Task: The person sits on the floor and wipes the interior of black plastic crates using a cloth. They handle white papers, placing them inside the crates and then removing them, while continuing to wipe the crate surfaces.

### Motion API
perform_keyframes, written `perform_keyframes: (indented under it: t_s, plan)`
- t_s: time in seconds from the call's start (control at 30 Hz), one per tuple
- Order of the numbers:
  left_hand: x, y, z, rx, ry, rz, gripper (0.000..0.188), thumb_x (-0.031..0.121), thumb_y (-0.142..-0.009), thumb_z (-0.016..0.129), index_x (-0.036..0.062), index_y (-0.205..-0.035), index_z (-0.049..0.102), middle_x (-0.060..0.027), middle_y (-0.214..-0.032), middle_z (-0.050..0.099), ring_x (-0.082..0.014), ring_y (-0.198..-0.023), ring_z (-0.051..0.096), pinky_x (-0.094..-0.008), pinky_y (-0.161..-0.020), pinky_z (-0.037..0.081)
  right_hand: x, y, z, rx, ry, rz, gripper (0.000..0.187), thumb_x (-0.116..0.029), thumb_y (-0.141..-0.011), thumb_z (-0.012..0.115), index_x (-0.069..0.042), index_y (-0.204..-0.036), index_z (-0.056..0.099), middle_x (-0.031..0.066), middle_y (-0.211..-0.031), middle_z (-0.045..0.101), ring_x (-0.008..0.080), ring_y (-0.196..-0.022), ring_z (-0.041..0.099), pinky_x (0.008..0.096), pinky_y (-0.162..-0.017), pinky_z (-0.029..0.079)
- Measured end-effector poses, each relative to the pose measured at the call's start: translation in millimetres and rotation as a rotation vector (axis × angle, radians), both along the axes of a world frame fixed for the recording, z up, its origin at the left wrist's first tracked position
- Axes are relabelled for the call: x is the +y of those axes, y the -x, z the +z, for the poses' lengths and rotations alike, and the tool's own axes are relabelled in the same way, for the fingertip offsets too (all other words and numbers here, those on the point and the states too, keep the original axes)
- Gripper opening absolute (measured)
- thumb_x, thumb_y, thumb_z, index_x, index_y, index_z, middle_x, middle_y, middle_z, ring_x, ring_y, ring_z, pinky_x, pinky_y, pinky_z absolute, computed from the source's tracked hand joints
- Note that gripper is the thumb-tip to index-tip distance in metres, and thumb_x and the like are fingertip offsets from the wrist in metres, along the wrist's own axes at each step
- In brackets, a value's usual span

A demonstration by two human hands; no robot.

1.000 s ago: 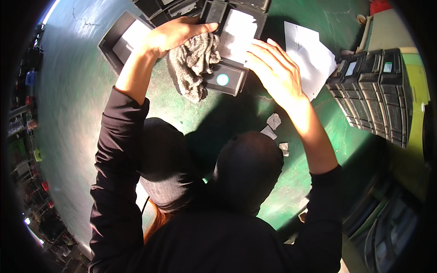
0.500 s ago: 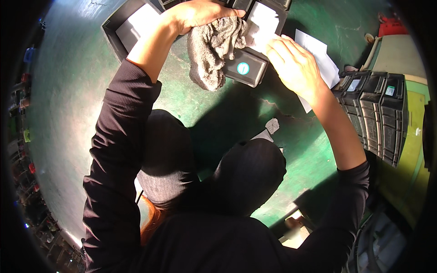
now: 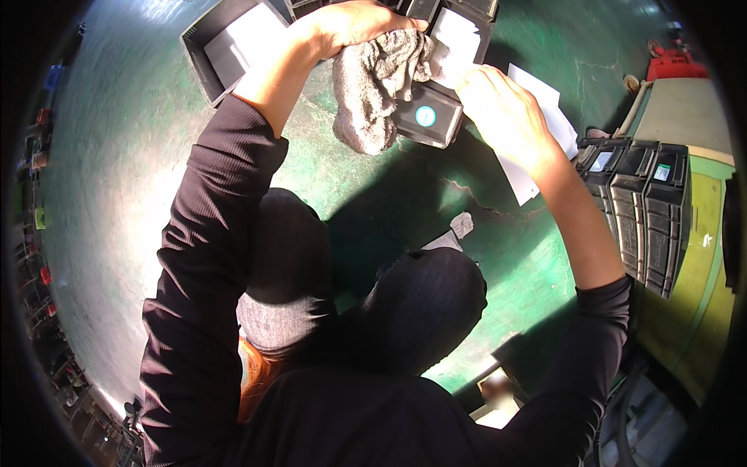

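Two-handed: clutching grey cloth [image 3: 372, 97] with closed grip in left hand [image 3: 350, 27], at black box [image 3: 440, 129] on green floor [image 3: 537, 265]; resting right hand [image 3: 510, 110] at white papers [image 3: 454, 48] atop it, cannot tell whether pinching. Judged unfinished, with both hands engaged.

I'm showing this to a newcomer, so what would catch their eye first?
Probably the rumpled grey cloth bunched under the left hand, near the top centre. Just right, bright white paper lies by the right hand, near a round blue sticker on a dark box. Dark crates stand at far right.
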State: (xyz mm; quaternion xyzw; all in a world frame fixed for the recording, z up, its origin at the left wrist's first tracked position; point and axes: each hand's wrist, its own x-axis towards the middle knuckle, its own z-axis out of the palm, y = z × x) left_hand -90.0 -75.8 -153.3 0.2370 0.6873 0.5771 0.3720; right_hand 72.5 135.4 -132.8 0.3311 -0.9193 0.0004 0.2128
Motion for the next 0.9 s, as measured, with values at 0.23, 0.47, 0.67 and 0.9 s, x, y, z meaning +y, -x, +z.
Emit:
perform_keyframes:
  t_s: [0.23,0.47,0.67,0.9]
  plan:
    - [0,-20,24,0.362,0.323,0.023,0.059,0.047,-0.08,0.063,-0.0023,-0.112,0.058,-0.0149,-0.113,0.06,-0.02,-0.1,0.058,-0.0274,-0.091,0.042,8,15,9,-0.025,0.385,-0.336,0.019,-0.011,-0.076,0.062,-0.008,-0.093,0.055,0.0056,-0.092,0.057,0.0271,-0.075,0.061,0.0339,-0.063,0.052]
    - [-37,23,-14,0.422,-0.158,-0.421,0.046,0.035,-0.091,0.049,-0.0005,-0.12,0.053,-0.0133,-0.104,0.06,-0.0187,-0.096,0.059,-0.0275,-0.086,0.046,83,-21,24,0.037,0.794,-0.511,0.009,-0.009,-0.082,0.06,-0.005,-0.089,0.057,0.005,-0.081,0.059,0.0151,-0.075,0.064,0.0259,-0.059,0.05]
    - [-6,-37,26,0.361,0.223,-0.217,0.049,0.04,-0.087,0.057,-0.0013,-0.113,0.057,-0.0116,-0.106,0.062,-0.0171,-0.102,0.056,-0.0298,-0.096,0.037,77,-198,-170,-0.448,0.38,-0.924,0.014,-0.024,-0.081,0.058,-0.012,-0.083,0.052,0.0069,-0.08,0.054,0.0292,-0.068,0.058,0.0387,-0.06,0.047]
    - [35,-112,38,0.769,0.37,-0.613,0.037,0.033,-0.084,0.061,0.0,-0.101,0.057,-0.0141,-0.076,0.065,-0.0245,-0.064,0.063,-0.0347,-0.065,0.049,26,-266,-288,-0.558,-0.02,-1.12,0.006,-0.017,-0.08,0.053,-0.012,-0.083,0.052,0.0041,-0.083,0.053,0.0213,-0.08,0.059,0.036,-0.067,0.049]
